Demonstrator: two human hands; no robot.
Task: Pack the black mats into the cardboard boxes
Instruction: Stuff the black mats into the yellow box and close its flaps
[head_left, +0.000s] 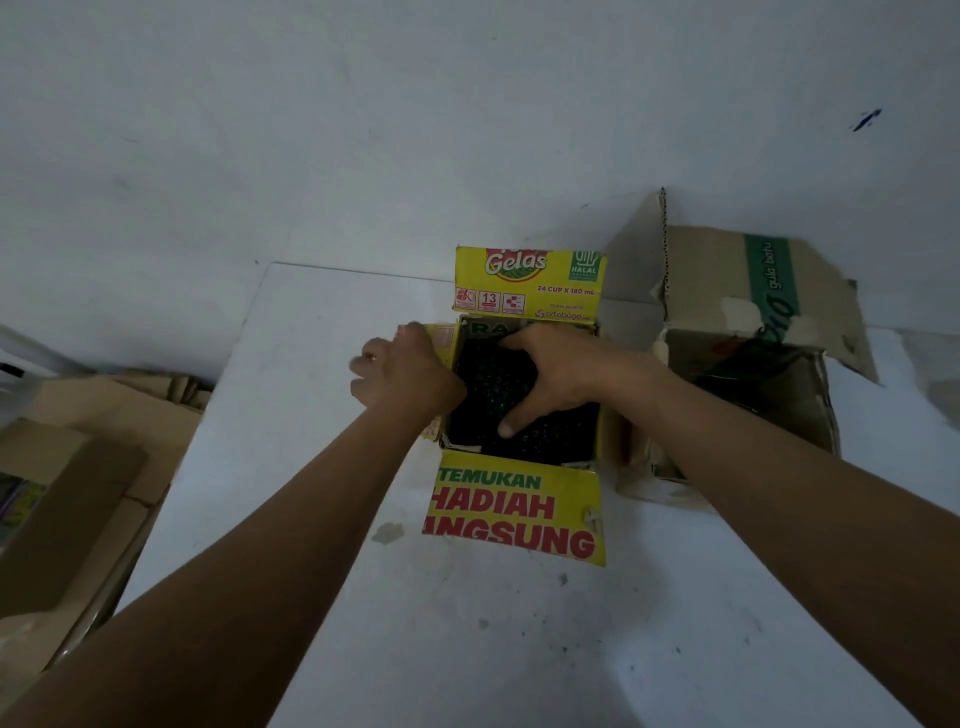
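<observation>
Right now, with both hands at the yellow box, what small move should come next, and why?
Probably press the black mats flat with the right hand, which lies spread on them: they seem to sit high in the yellow box, and the left hand grips its side flap.

Both my bare forearms reach forward to the yellow box (524, 283), the left forearm (260, 571) from the near left and the right forearm (779, 467) from the near right. My left hand (405, 371) sits over the box's left flap, knuckles up, with its blurred fingers curled down the outer side and a ring (372, 357) on one. My right hand (553, 374) lies palm down inside the box's open top, fingers straight toward the far left corner, thumb (511, 421) spread wide toward the near edge.
</observation>
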